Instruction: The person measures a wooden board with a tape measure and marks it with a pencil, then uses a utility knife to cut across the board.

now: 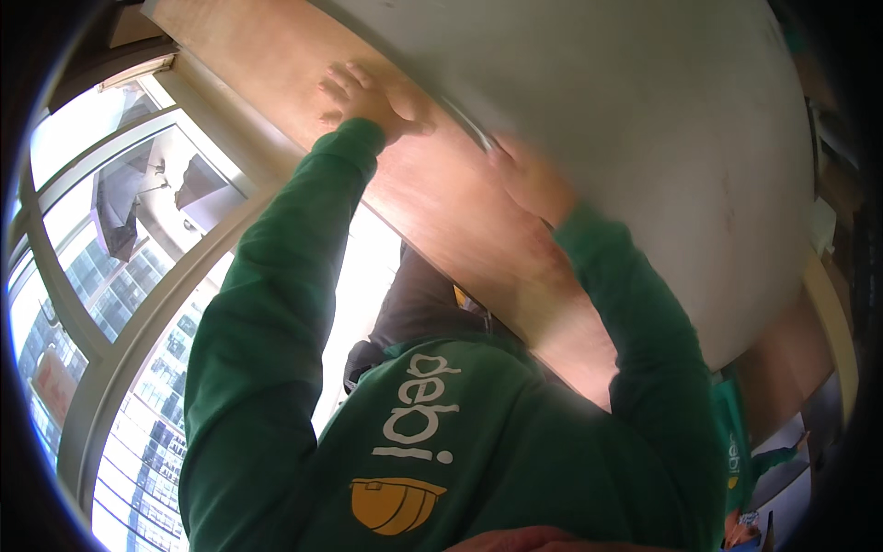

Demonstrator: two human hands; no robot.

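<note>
A light-brown wooden board [478, 230] runs slantwise under my hands, and a large grey sheet [644, 120] lies against its far right side. My left hand [359, 97] rests flat on the wood with fingers spread. Along the line where wood and grey sheet meet, my right hand [533, 179] is closed around a thin, silvery, blade-like tool [467, 122]. Motion smears that hand, and its grip hides the tool's near end. The tool's tip points up and left along the edge of the sheet.
To the left stands a framed window [138, 313], with tall buildings outside. Its sill [230, 120] meets the board's far left side. At the lower right, another person's green sleeve [773, 458] shows. A pale curved edge [832, 322] rises at the far right.
</note>
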